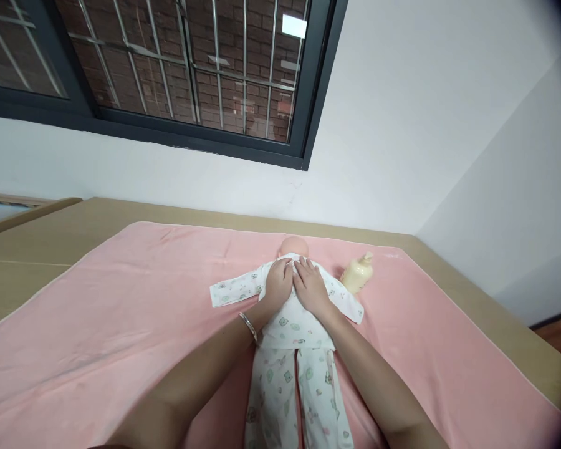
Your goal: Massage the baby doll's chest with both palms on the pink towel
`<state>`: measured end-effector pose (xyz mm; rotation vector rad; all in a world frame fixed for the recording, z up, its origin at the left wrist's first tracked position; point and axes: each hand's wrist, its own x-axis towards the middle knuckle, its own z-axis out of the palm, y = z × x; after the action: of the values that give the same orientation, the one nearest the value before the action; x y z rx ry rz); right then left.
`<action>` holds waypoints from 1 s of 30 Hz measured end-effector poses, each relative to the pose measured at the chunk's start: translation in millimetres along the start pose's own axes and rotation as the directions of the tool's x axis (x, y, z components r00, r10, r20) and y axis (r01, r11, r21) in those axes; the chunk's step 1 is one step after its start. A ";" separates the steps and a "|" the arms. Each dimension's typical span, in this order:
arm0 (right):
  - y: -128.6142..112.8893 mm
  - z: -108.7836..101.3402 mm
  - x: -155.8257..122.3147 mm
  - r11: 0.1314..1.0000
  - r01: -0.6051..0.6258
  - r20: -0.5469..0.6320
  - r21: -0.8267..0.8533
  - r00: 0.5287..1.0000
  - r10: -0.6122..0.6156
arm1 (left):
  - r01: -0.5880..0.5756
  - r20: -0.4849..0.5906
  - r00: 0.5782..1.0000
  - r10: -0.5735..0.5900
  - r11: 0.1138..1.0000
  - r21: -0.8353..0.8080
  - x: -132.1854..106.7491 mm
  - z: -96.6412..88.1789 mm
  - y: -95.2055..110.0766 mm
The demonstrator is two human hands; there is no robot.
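Observation:
A baby doll in white printed clothes lies on a pink blanket, its head away from me. Its printed top has both sleeves spread out, and the trousers reach toward me. On the upper left of the doll's torso rests my left hand, laid flat, with a silver bangle at the wrist. My right hand lies flat beside it on the upper right, the fingertips of both close together near the collar. I cannot tell whether the doll faces up or down.
To the right of the doll, a pale yellow pump bottle lies tilted on the blanket near one sleeve. The wooden table borders the blanket and meets a white wall. A dark-framed window with metal bars is above.

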<state>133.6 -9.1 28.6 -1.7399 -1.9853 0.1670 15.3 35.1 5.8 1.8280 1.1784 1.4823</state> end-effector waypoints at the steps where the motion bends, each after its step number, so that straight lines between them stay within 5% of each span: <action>1: 3.6 0.1 1.9 1.000 -0.005 -0.009 0.003 1.000 0.005 | -0.028 0.014 1.000 0.028 0.999 0.023 -0.7 0.0 -1.6; 17: 10.0 -4.7 -0.2 0.987 -0.079 -0.112 -0.140 0.992 0.064 | -0.198 0.214 0.970 0.118 0.893 0.404 -5.3 -6.2 -10.1; 23: 26.5 1.0 8.4 0.997 -0.015 -0.030 -0.081 0.999 0.012 | -0.251 0.247 0.956 0.157 0.874 0.416 -3.1 -8.2 -10.0; 30: 17.4 -3.2 2.3 0.993 0.060 -0.119 -0.098 0.990 -0.072 | -0.278 0.174 0.957 0.232 0.903 0.327 -4.8 -9.0 -9.0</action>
<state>150.5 -4.4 25.0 -1.6956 -1.9864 -0.0553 3.8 34.3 -1.4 2.3619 1.2345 1.3216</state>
